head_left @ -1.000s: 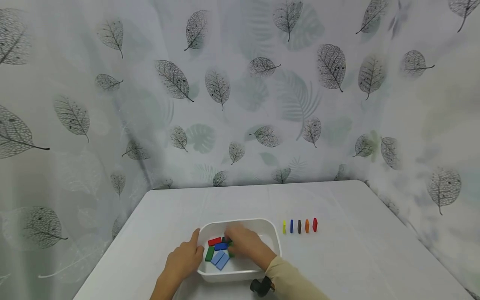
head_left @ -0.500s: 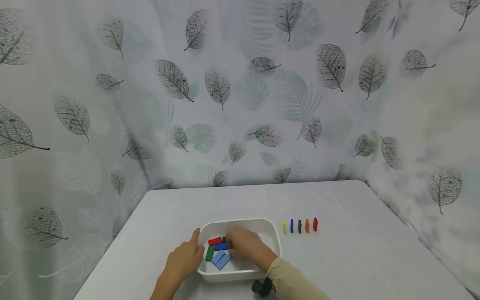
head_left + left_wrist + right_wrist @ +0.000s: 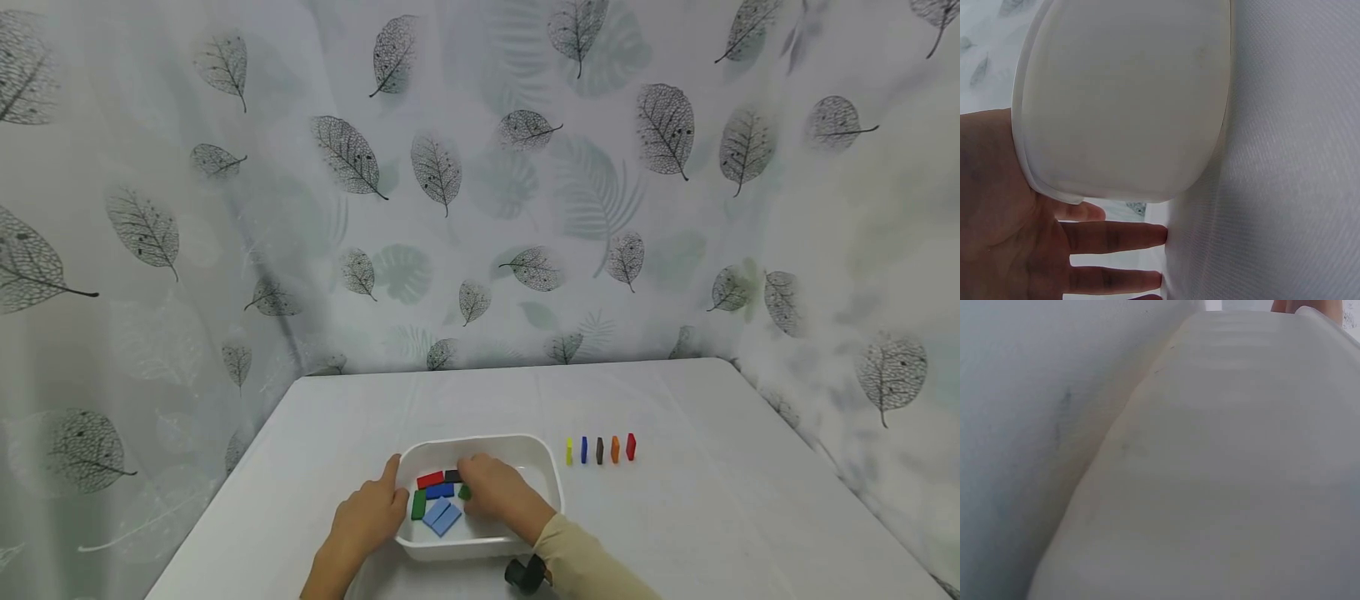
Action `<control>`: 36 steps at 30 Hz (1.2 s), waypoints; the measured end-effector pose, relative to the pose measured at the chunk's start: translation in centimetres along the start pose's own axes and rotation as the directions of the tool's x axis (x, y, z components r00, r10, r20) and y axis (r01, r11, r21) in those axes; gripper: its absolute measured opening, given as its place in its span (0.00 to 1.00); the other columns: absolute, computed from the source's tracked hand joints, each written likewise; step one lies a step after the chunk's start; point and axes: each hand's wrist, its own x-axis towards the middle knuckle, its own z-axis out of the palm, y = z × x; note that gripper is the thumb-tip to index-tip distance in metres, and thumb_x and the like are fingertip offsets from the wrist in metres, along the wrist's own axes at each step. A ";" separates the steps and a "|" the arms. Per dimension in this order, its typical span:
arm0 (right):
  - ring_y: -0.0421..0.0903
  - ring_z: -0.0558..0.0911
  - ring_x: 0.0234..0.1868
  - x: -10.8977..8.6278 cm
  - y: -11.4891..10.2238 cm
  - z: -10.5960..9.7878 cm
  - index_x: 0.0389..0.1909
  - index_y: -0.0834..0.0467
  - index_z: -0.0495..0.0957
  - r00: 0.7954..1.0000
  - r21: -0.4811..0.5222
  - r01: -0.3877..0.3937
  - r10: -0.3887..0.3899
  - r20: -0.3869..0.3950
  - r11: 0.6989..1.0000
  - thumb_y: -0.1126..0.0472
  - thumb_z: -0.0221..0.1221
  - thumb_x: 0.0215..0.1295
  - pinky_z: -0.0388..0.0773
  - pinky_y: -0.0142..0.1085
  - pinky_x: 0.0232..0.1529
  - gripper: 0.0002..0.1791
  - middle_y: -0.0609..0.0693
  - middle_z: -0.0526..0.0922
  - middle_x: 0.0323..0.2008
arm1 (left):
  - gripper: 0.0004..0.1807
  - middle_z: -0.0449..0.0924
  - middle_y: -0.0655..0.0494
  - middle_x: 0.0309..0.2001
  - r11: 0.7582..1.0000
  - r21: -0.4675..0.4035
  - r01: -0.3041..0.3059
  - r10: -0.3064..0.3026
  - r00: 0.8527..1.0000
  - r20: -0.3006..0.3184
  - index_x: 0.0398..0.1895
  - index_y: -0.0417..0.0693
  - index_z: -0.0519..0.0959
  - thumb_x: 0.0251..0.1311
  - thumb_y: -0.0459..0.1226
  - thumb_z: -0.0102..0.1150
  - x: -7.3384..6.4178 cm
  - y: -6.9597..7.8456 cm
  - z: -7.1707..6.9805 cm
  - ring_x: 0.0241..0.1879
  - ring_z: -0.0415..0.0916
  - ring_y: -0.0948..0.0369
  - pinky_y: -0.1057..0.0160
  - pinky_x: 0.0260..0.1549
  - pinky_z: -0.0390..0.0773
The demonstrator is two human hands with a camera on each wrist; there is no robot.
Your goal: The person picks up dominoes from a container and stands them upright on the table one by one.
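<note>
A white plastic tray (image 3: 480, 550) stands on the table, with several flat coloured blocks inside. My left hand (image 3: 367, 518) rests at its left rim, index finger stretched out; in the left wrist view the hand (image 3: 1019, 244) has straight fingers reaching to the table. My right hand (image 3: 501, 492) reaches down into the tray. Its fingertips are at a black block (image 3: 452, 477) and a green block (image 3: 465, 492), both partly covered; the grip is hidden. Left of it lie a red block (image 3: 431, 480), a blue block (image 3: 439, 492), another green block (image 3: 418, 505) and two light blue blocks (image 3: 442, 517).
Right of the tray, a row of thin blocks stands upright: yellow (image 3: 569, 451), blue (image 3: 584, 450), dark brown (image 3: 600, 451), orange (image 3: 615, 449) and red (image 3: 631, 447). A leaf-patterned curtain (image 3: 480, 217) surrounds the white table (image 3: 720, 517).
My right hand, blurred by motion a second ago, has slowed and shifted slightly right within the tray. More of the black block shows beside its fingers. The left hand stays at the rim.
</note>
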 end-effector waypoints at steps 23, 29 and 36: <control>0.40 0.73 0.33 -1.0 0.5 -0.7 0.40 0.53 0.83 0.999 0.148 0.045 -0.044 -0.011 0.988 0.60 0.75 0.58 0.77 0.36 0.39 0.12 0.41 0.76 0.30 | 0.33 0.70 0.54 0.22 1.000 0.002 -0.006 0.006 1.000 -0.003 0.77 0.37 0.62 0.72 0.41 0.49 0.0 0.2 -0.1 0.18 0.67 0.55 0.57 0.18 0.68; 0.39 0.72 0.32 -1.4 1.0 -0.9 0.36 0.52 0.82 0.995 0.179 0.097 -0.088 -0.054 0.979 0.61 0.73 0.58 0.74 0.34 0.35 0.09 0.40 0.75 0.27 | 0.33 0.70 0.54 0.21 1.000 0.003 -0.005 0.005 1.000 -0.002 0.77 0.37 0.62 0.71 0.40 0.49 0.0 0.1 0.0 0.17 0.67 0.56 0.58 0.18 0.68; 0.38 0.73 0.32 -2.2 1.2 -1.7 0.36 0.52 0.82 0.985 0.272 0.157 -0.131 -0.113 0.949 0.63 0.72 0.58 0.75 0.33 0.35 0.09 0.40 0.77 0.28 | 0.33 0.71 0.54 0.22 1.000 0.005 0.007 -0.007 1.000 0.011 0.77 0.37 0.62 0.72 0.41 0.49 0.1 0.1 0.1 0.19 0.68 0.55 0.57 0.19 0.70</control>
